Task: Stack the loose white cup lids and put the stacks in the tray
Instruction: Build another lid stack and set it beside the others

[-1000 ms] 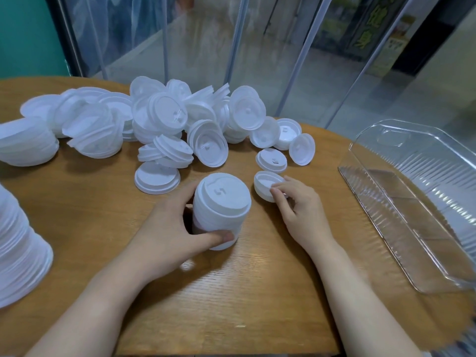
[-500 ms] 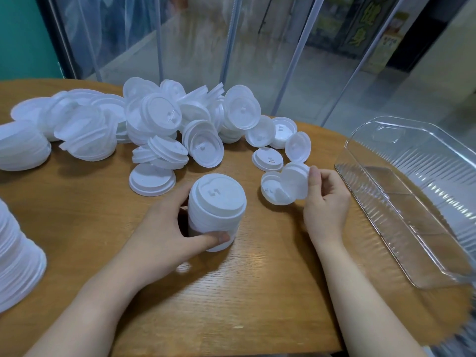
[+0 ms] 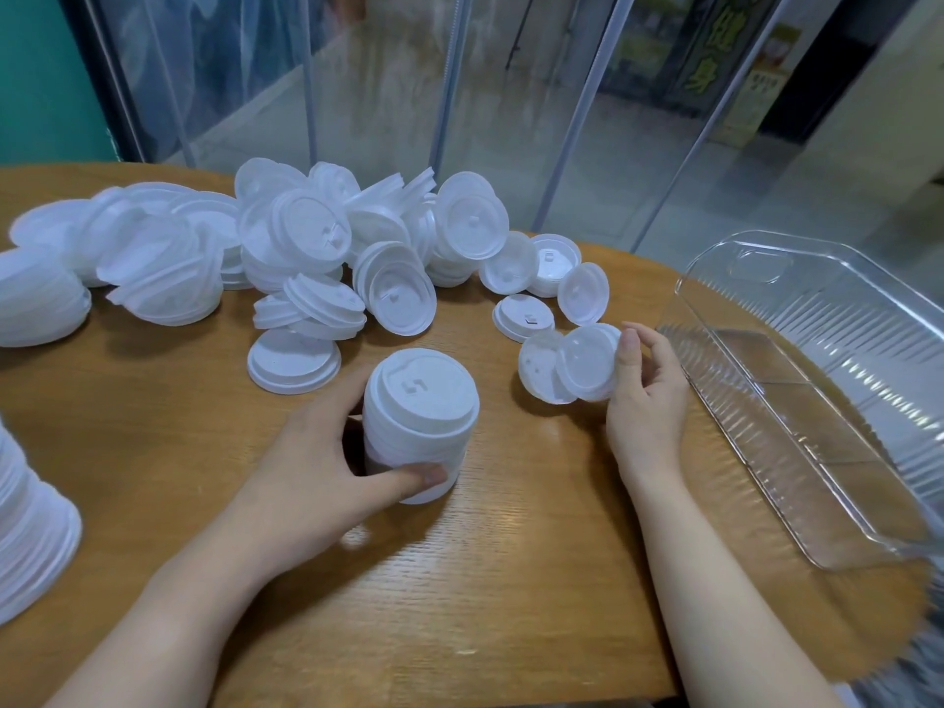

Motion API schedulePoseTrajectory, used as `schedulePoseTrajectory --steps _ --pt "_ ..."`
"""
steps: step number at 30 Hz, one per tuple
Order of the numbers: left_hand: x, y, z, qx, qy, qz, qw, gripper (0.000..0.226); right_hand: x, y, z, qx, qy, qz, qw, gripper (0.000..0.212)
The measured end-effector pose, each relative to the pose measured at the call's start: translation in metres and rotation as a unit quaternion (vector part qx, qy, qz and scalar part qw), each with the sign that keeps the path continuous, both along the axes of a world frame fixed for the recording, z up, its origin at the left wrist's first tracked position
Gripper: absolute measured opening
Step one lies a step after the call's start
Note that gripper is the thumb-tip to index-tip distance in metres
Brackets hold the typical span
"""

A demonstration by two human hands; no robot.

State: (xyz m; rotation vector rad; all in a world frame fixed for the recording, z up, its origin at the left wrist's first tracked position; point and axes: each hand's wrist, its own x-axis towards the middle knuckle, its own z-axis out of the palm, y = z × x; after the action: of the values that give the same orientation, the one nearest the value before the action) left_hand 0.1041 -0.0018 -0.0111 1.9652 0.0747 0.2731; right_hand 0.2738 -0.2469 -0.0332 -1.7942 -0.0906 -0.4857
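A stack of white cup lids [image 3: 420,416] stands upright on the wooden table [image 3: 459,605], and my left hand [image 3: 316,462] grips it around its lower part. My right hand [image 3: 646,396] holds two white lids [image 3: 567,367] on edge just above the table, thumb against the nearer one. A big pile of loose white lids [image 3: 327,252] lies behind the stack. The clear plastic tray [image 3: 817,401] sits to the right of my right hand.
More lid stacks lie at the far left [image 3: 36,304] and at the left edge [image 3: 25,528]. A few single lids [image 3: 526,316] lie between the pile and my right hand. Glass panels stand behind the table.
My right hand picked two lids off the table and lifted them to the right, tipping them on edge. My left hand kept its hold on the stack.
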Motion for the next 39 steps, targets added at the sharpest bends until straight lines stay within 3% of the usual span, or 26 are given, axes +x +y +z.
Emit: schedulePoseTrajectory --steps 12,16,20,23,33,39 --pt "0.0 -0.002 0.001 -0.014 0.016 -0.006 1.0 0.064 -0.002 0.003 -0.002 -0.067 0.028 0.049 0.996 0.036" --pt "0.002 -0.001 -0.001 -0.016 0.017 -0.006 1.0 0.064 -0.006 0.007 -0.006 -0.163 -0.007 0.098 0.982 0.037" --pt "0.003 0.0 0.0 -0.026 0.026 -0.007 0.999 0.063 -0.003 0.014 -0.003 -0.302 -0.042 0.146 0.941 0.054" --pt "0.002 0.001 0.001 -0.028 0.02 -0.013 0.999 0.063 -0.002 0.02 -0.002 -0.343 -0.033 0.15 0.927 0.052" --pt "0.001 0.01 -0.003 -0.023 0.0 -0.024 0.999 0.071 -0.007 0.022 0.012 -0.299 0.039 0.168 0.939 0.013" --pt "0.004 0.012 -0.006 -0.014 -0.003 -0.022 1.0 0.069 -0.014 0.021 0.029 -0.242 -0.016 0.145 0.959 0.035"
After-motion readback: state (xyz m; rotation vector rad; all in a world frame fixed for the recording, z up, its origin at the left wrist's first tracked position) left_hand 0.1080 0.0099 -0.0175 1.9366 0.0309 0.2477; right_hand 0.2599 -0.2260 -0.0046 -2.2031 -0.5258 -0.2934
